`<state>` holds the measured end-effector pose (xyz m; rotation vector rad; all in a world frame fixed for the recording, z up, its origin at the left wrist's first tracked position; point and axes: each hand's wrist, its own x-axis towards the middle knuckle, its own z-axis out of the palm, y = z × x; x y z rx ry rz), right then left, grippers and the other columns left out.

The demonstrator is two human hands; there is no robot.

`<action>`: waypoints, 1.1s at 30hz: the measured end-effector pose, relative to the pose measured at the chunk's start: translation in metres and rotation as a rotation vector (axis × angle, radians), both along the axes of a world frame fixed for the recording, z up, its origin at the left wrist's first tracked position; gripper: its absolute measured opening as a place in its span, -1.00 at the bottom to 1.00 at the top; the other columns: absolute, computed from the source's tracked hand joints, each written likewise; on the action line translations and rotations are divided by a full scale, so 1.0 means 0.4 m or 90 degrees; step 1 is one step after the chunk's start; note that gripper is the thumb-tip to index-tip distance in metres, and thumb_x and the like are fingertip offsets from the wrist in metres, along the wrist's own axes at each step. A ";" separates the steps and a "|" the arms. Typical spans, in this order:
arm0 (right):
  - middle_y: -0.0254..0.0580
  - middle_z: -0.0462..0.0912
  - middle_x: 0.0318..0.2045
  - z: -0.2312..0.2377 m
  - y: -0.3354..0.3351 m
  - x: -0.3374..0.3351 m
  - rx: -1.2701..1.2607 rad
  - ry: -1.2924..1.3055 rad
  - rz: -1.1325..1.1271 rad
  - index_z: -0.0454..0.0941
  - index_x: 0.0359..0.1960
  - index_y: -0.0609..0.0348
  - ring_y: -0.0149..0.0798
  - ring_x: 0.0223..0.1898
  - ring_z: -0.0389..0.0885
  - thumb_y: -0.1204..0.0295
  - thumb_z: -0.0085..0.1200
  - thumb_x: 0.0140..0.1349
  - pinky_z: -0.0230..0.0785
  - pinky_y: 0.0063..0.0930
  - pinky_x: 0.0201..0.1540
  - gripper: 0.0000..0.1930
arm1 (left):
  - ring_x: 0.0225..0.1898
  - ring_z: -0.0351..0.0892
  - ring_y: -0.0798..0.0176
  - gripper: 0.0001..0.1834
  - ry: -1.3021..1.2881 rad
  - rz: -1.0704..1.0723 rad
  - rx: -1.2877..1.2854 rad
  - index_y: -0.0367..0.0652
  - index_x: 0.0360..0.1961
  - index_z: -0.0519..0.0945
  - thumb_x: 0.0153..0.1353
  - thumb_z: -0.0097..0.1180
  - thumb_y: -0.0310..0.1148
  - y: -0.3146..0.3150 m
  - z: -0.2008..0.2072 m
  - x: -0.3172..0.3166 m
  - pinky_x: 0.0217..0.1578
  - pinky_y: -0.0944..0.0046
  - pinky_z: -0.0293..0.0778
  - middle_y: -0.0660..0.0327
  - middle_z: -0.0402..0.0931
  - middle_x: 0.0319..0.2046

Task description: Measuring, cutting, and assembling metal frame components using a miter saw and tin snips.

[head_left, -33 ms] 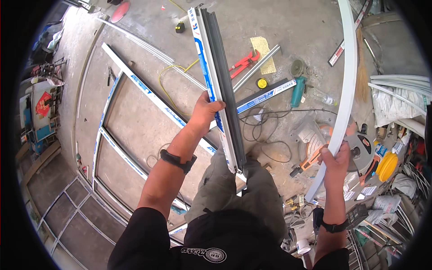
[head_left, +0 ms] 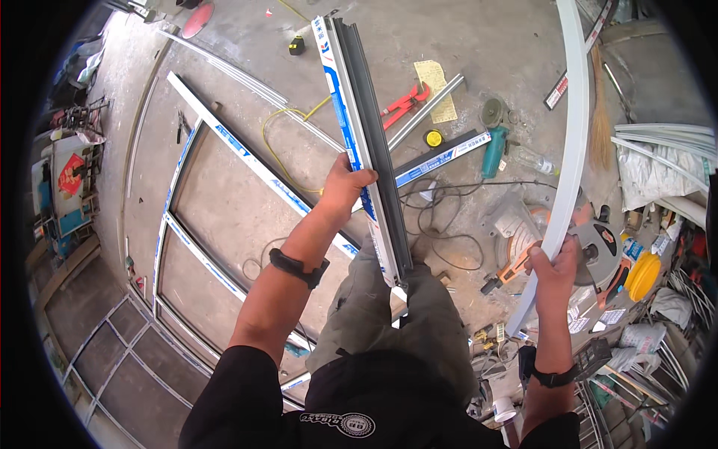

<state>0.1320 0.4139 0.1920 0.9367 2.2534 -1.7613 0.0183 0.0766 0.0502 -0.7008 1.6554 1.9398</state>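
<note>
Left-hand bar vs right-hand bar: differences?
Finish: the left-hand bar is dark grey with blue-and-white film; the right-hand bar is plain pale grey.
Ends: the left-hand bar shows both; the right-hand bar runs past the picture's top.
Shared: both long, slim, hand-held.

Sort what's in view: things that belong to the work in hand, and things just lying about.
Belongs to the work:
- dark grey profile, in the left hand
- pale grey bar, in the right hand

Seemingly just lying about:
- broom
- clear plastic bottle
- red wrench
</note>
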 end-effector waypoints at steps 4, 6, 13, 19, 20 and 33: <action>-0.27 0.48 -0.37 -0.074 0.010 0.041 0.020 -0.007 0.024 0.26 0.04 0.26 -0.50 -0.49 0.45 0.56 0.07 0.19 0.36 -0.60 -0.42 -0.61 | -0.22 0.57 0.20 -0.43 0.013 -0.028 -0.082 -0.41 0.02 0.37 -0.05 0.24 -0.44 0.103 -0.093 0.024 -0.12 0.23 0.48 0.09 0.55 -0.20; -0.28 0.46 -0.27 -0.088 0.000 0.051 -0.048 -0.065 0.027 0.29 0.04 0.26 -0.53 -0.36 0.46 0.56 0.09 0.18 0.39 -0.64 -0.30 -0.61 | -0.25 0.62 0.13 -0.42 0.000 -0.124 -0.257 -0.41 -0.02 0.40 -0.07 0.28 -0.38 0.157 -0.139 0.030 -0.17 0.19 0.51 0.01 0.57 -0.27; -0.19 0.55 -0.27 -0.220 0.048 0.173 0.051 -0.097 0.049 0.30 -0.04 0.28 -0.39 -0.30 0.52 0.58 0.15 0.07 0.42 -0.47 -0.23 -0.59 | -0.17 0.60 -0.17 -0.44 -0.004 -0.285 -0.396 -0.38 -0.13 0.43 -0.12 0.34 -0.28 0.377 -0.306 0.073 -0.12 0.03 0.51 -0.19 0.55 -0.21; -0.12 0.57 -0.27 -0.295 0.138 0.260 0.147 -0.287 0.073 0.37 -0.13 0.32 -0.25 -0.24 0.57 0.50 0.29 0.00 0.42 -0.34 -0.13 -0.58 | -0.03 0.52 -0.21 -0.41 0.019 -0.295 -0.468 -0.35 -0.11 0.42 -0.12 0.38 -0.26 0.550 -0.459 0.127 0.00 0.00 0.47 -0.21 0.47 -0.07; -0.10 0.56 -0.27 -0.304 0.137 0.265 0.144 -0.282 0.071 0.37 -0.14 0.32 -0.26 -0.24 0.56 0.51 0.28 0.01 0.42 -0.35 -0.12 -0.59 | -0.02 0.51 -0.23 -0.42 0.006 -0.324 -0.466 -0.36 -0.11 0.42 -0.11 0.38 -0.27 0.562 -0.477 0.128 0.01 0.00 0.47 -0.22 0.43 -0.03; -0.10 0.55 -0.28 -0.316 0.086 0.200 0.104 -0.182 0.132 0.37 -0.06 0.34 -0.26 -0.24 0.56 0.57 0.14 0.09 0.41 -0.35 -0.12 -0.64 | -0.03 0.57 -0.16 -0.30 0.048 -0.328 -0.239 -0.30 0.14 0.34 -0.02 0.30 -0.24 0.467 -0.420 0.172 0.02 0.05 0.46 -0.14 0.57 -0.10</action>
